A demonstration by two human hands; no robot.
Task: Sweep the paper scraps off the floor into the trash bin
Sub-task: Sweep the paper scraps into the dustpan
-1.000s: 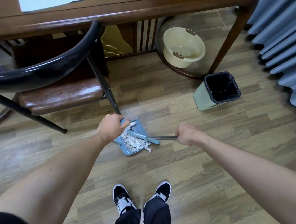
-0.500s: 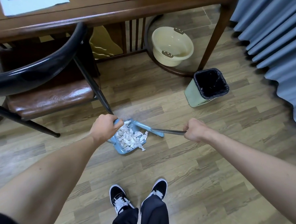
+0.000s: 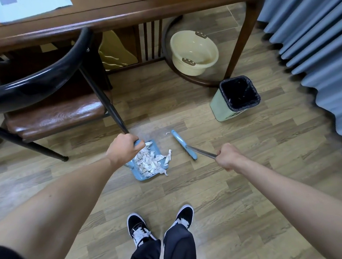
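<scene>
Your left hand (image 3: 124,149) grips the dustpan (image 3: 148,162) w/ most paper scraps (image 3: 150,162) in it, right hand (image 3: 229,157) grips the broom (image 3: 185,144); one stray scrap (image 3: 167,133) on floor—sweep it in, then tip into trash bin (image 3: 236,98).

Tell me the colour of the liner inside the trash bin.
Black: the liner folds over the rim of the pale green trash bin, seen in the head view.

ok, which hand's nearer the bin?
Right. The right hand grips the broom handle, below-left of the bin across open floor. The left hand holds the dustpan handle, farther left.
</scene>
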